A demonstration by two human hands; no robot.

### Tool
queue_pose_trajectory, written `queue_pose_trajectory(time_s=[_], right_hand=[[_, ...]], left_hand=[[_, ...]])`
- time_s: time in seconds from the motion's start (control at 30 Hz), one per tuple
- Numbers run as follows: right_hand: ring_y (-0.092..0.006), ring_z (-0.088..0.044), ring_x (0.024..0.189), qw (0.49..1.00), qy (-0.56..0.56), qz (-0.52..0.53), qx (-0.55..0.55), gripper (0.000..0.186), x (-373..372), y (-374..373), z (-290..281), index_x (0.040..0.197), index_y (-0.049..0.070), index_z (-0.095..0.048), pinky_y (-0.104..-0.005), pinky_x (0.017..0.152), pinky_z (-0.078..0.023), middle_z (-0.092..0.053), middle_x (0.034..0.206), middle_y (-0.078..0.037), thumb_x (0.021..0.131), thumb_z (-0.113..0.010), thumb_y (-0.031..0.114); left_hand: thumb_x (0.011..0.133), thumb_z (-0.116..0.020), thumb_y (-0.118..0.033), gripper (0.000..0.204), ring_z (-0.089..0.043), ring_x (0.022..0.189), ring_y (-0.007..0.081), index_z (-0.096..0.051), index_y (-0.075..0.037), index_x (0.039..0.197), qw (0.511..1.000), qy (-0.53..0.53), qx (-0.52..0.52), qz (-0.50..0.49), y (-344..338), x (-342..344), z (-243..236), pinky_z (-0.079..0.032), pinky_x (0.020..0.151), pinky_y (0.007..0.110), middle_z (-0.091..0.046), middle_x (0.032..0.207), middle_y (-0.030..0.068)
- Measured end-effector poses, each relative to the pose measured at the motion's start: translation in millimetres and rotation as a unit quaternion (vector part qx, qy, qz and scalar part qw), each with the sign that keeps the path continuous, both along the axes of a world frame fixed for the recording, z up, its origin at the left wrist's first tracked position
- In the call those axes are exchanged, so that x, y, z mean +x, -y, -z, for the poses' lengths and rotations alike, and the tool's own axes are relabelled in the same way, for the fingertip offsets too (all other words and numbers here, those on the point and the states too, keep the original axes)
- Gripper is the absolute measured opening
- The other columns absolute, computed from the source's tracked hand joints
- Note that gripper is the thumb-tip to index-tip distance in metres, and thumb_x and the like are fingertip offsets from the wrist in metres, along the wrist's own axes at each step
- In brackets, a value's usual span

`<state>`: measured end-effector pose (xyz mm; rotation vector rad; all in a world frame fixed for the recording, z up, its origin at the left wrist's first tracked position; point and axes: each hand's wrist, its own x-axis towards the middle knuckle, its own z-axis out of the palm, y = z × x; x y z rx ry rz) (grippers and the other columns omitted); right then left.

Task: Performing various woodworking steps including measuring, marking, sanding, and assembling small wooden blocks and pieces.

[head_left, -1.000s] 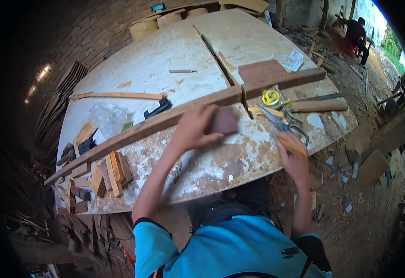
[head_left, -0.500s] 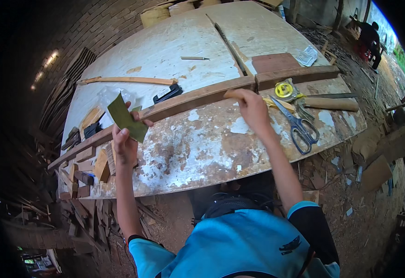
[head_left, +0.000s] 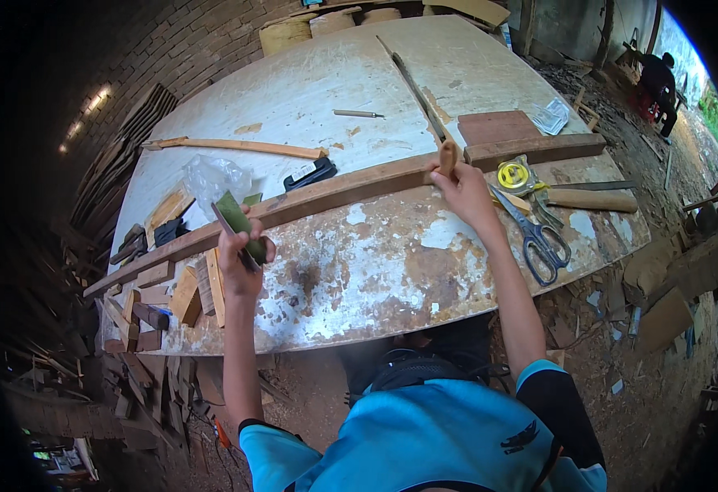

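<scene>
left hand [head_left: 242, 261] is gripping green sheet [head_left: 233, 215] by long beam [head_left: 351, 182]'s left half | right hand [head_left: 462, 195] is grasping small wood piece [head_left: 448, 157] at long beam's right end | progress: both are being held, staying apart; finished/remaining work unclear

Green sheet [head_left: 232, 210] partly hidden by left hand [head_left: 240, 266]; tan piece [head_left: 448, 156], lower end probably inside right hand [head_left: 467, 197].
</scene>
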<state>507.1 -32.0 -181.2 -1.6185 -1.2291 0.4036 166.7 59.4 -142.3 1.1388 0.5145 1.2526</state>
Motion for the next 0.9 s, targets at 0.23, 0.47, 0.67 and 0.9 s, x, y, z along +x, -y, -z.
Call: queue_pose_trajectory(time_s=[0.23, 0.47, 0.67, 0.9], right_hand=[[-0.0231, -0.067, 0.082, 0.998, -0.041, -0.044, -0.023, 0.019, -33, 12, -7, 0.102, 0.007, -0.064, -0.0358, 0.074, -0.048, -0.068, 0.083, -0.013, 0.087, -0.057, 0.018], [-0.0189, -0.063, 0.074, 0.998, 0.063, -0.006, 0.011, 0.021, -38, -1, 1, 0.102, 0.006, -0.064, -0.0338, 0.066, -0.047, -0.065, 0.078, -0.01, 0.087, -0.057, 0.017], [-0.013, -0.058, 0.068, 0.996, 0.032, -0.019, -0.076, 0.018, -47, -4, 0, 0.098, 0.004, -0.064, -0.0302, 0.067, -0.046, -0.064, 0.075, -0.004, 0.087, -0.057, 0.018], [-0.0145, -0.061, 0.077, 0.995, 0.071, -0.044, -0.046, 0.016, -49, -14, -9, 0.098, 0.004, -0.065, -0.03, 0.076, -0.047, -0.066, 0.083, -0.007, 0.087, -0.06, 0.015]], left_hand=[[0.069, -0.062, -0.027, 0.066, -0.062, 0.061, 0.0236, -0.042, 0.003, 0.124, 0.987, -0.126, 0.069, 0.079, 15, -21, -5, -0.055, 0.054, 0.034, -0.055, 0.082, 0.0111], [0.071, -0.065, -0.026, 0.07, -0.065, 0.069, 0.0247, -0.038, 0.007, 0.127, 0.98, -0.147, 0.1, 0.094, 22, -26, -9, -0.055, 0.065, 0.034, -0.058, 0.089, 0.0143], [0.071, -0.062, -0.023, 0.066, -0.064, 0.066, 0.0238, -0.039, 0.007, 0.125, 0.977, -0.146, 0.135, 0.072, 23, -31, -6, -0.054, 0.062, 0.033, -0.058, 0.086, 0.0128], [0.072, -0.062, -0.022, 0.064, -0.064, 0.066, 0.0224, -0.039, 0.006, 0.124, 0.973, -0.168, 0.141, 0.064, 28, -35, -9, -0.053, 0.062, 0.033, -0.057, 0.086, 0.0118]])
